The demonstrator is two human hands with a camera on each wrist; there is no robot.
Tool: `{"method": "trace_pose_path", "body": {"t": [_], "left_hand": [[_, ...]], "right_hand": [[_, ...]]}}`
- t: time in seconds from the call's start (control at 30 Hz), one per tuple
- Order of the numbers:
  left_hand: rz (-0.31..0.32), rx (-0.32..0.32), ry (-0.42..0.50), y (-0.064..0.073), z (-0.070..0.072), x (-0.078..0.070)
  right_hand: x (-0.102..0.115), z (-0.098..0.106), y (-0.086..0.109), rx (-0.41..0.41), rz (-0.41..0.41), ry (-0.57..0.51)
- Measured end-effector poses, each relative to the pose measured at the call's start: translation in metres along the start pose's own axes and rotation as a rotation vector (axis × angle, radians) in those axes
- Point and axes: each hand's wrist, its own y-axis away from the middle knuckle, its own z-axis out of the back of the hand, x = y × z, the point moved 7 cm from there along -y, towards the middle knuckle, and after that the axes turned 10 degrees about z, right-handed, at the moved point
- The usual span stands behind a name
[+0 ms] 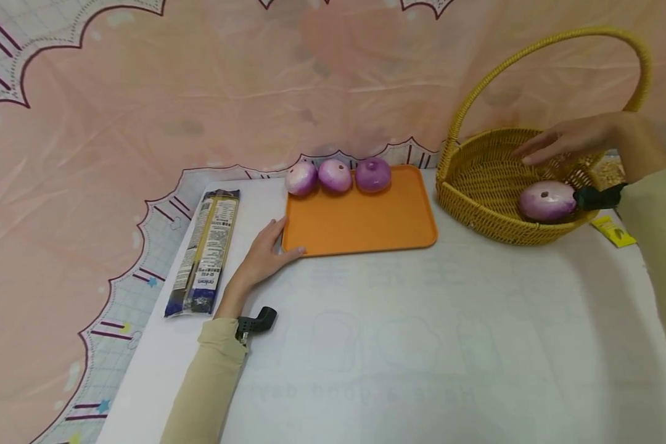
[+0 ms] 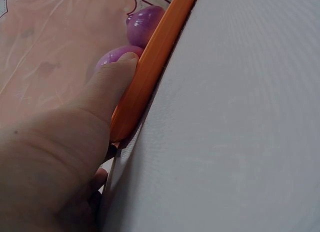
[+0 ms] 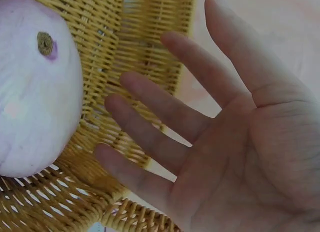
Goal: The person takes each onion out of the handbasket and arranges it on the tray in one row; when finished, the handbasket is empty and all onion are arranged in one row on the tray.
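At the front left corner of an orange tray (image 1: 361, 222), my left hand (image 1: 263, 256) rests with its thumb along the front edge and its fingers by the left side. Three purple onions (image 1: 373, 175) sit in a row at the tray's back edge. My right hand (image 1: 579, 139) is over the yellow wicker basket (image 1: 477, 213), holding nothing. Its fingers (image 3: 150, 134) are spread and nearly straight in the right wrist view. A larger pale purple onion (image 3: 37, 96) lies in the basket, apart from those fingers.
A long printed plastic packet (image 1: 204, 253) lies left of the tray. The basket's tall handle (image 1: 538, 46) arches above the right hand. By the basket's right side lies a small yellow packet (image 1: 614, 231). A patterned cloth (image 1: 288, 80) hangs behind the white table (image 1: 399, 333).
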Motion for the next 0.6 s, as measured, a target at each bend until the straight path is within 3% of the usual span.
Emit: {"method": "trace_pose_path", "body": {"t": [0.3, 0.6], "left_hand": [[0.018, 0.008, 0.0, -0.001, -0.002, 0.002], [0.019, 0.008, -0.008, -0.002, -0.001, 0.002]], "right_hand": [[-0.021, -0.01, 0.001, 0.069, -0.073, -0.142], [-0.028, -0.016, 0.0, 0.132, -0.094, -0.286]]}}
